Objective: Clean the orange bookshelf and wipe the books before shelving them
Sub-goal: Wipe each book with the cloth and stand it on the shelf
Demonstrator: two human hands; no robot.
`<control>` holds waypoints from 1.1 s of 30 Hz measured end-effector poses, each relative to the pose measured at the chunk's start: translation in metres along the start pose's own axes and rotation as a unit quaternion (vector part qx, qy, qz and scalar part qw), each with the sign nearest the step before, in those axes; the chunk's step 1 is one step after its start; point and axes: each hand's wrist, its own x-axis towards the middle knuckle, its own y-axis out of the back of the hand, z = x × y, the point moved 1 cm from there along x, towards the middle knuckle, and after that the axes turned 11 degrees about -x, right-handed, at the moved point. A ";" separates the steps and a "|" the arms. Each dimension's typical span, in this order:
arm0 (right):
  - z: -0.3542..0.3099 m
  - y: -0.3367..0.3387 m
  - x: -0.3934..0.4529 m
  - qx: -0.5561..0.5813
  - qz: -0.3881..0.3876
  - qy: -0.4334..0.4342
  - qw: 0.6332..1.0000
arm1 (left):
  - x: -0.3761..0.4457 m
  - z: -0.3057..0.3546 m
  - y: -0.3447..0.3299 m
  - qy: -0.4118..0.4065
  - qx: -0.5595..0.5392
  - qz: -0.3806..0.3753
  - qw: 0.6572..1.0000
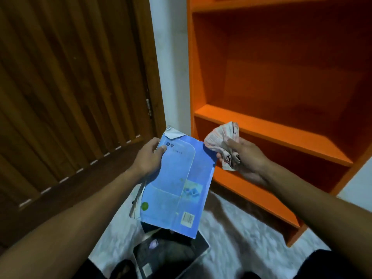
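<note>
The bookshelf [281, 81] is seen at the right, bright orange, and no books are seen on the boards in view. A blue book [177, 184] is held in the air in front of its lower boards, above the pale floor [231, 228]. Its far left edge is gripped by the left hand [150, 156], with the thumb laid on the cover. The cover is worn, its top corner is torn and folded, and a barcode is printed near the bottom edge. A crumpled pale cloth [223, 143] is clenched in the right hand [245, 160], just beside the book's top right corner. A dark book [171, 256] lies on the floor below. A wooden door [70, 87] stands at the left.
</note>
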 end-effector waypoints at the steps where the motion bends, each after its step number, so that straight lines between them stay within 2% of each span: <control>1: -0.003 -0.004 0.001 -0.027 0.039 0.027 0.998 | -0.001 0.011 0.004 0.004 -0.011 0.010 1.000; 4: -0.017 -0.014 0.005 -0.100 0.175 0.145 0.969 | -0.008 0.029 0.014 0.014 -0.057 0.047 0.997; 6: -0.022 -0.020 0.009 -0.162 0.201 0.240 0.936 | -0.015 0.028 0.014 0.050 -0.120 0.053 0.990; 8: -0.016 -0.026 0.016 -0.265 0.162 0.311 0.898 | -0.022 0.023 0.009 0.088 -0.173 0.050 0.980; 11: 0.011 -0.034 0.024 -0.484 0.081 0.349 0.798 | -0.022 0.017 -0.001 0.104 -0.205 0.057 0.972; 13: 0.029 -0.041 0.022 -0.535 0.025 0.385 0.751 | -0.020 0.016 -0.007 0.112 -0.213 0.072 0.968; 17: 0.061 -0.044 0.012 -0.535 -0.063 0.415 0.733 | -0.011 0.013 -0.009 0.111 -0.281 0.109 0.947; 21: 0.089 -0.039 -0.011 -0.544 -0.181 0.379 0.726 | 0.000 0.011 0.012 0.126 -0.349 0.157 0.915; 25: 0.101 -0.039 -0.025 -0.559 -0.263 0.362 0.698 | -0.004 -0.003 0.030 0.142 -0.332 0.170 0.917; 27: 0.091 -0.044 -0.028 -0.547 -0.269 0.336 0.718 | -0.008 -0.008 0.034 0.148 -0.306 0.174 0.924; 29: 0.075 -0.051 -0.025 -0.497 -0.233 0.316 0.774 | -0.013 -0.008 0.035 0.149 -0.283 0.176 0.931; 31: 0.059 -0.056 -0.015 -0.415 -0.146 0.306 0.844 | -0.015 -0.009 0.034 0.145 -0.271 0.166 0.937; 33: 0.040 -0.060 0.003 -0.335 -0.015 0.311 0.889 | -0.017 -0.008 0.027 0.141 -0.273 0.138 0.941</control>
